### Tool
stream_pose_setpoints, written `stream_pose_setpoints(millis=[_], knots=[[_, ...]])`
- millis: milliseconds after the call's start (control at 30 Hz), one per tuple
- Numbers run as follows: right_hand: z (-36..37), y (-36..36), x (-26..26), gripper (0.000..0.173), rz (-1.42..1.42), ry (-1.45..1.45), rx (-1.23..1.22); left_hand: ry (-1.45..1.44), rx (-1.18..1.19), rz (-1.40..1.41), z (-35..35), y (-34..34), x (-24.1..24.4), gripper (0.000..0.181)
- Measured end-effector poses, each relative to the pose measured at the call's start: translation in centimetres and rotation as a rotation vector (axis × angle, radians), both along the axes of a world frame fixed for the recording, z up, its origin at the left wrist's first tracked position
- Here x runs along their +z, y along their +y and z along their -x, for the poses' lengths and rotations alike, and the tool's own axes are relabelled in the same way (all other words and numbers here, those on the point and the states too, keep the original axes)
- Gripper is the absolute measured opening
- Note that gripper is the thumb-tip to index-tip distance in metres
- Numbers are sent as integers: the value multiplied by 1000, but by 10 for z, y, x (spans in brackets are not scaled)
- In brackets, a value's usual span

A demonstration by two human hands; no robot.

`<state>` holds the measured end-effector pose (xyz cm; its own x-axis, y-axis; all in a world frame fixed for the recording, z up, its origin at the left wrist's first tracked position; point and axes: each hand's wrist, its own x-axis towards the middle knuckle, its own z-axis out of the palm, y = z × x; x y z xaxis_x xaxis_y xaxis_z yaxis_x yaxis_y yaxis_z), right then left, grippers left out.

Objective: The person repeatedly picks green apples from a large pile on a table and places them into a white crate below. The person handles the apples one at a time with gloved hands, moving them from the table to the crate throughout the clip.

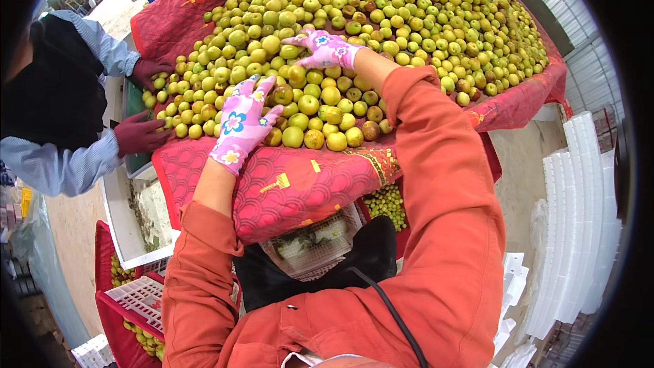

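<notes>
A thick layer of round yellow-green jujubes [308, 105], some with brown patches, covers a table draped in red patterned quilted cloth [311, 179]. My left hand [242, 122], in a pink flowered glove, lies palm down over the fruit at the near edge, its fingers spread. Farther in and to the right, my right hand [327, 50] wears a matching glove. Its fingers are apart and reach leftward across the jujubes, with fingertips touching some of them. Neither hand visibly grips a fruit, though both palms are hidden.
At left, a co-worker's dark-red gloved hands [140, 134] touch the fruit's edge beside a green chute [135, 107]. Under the cloth stands a plastic crate [311, 250]. A red-lined crate [130, 306] sits lower left. Stacked white foam boxes [572, 225] rise at right.
</notes>
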<state>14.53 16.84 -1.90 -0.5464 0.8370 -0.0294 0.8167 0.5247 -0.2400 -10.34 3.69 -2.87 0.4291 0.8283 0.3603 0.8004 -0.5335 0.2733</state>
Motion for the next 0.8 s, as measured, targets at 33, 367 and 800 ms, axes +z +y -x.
stream_pose_setpoints(millis=[33,367,800], knots=[[-3,-6,3,76,58,29,61,12,-3,7,0,-1,1,57],[-112,9,59,39,73,278,-325,47,20,60,3,-4,0,54],[-134,77,-4,50,-370,-241,-716,14,-14,-7,1,-3,0,50]])
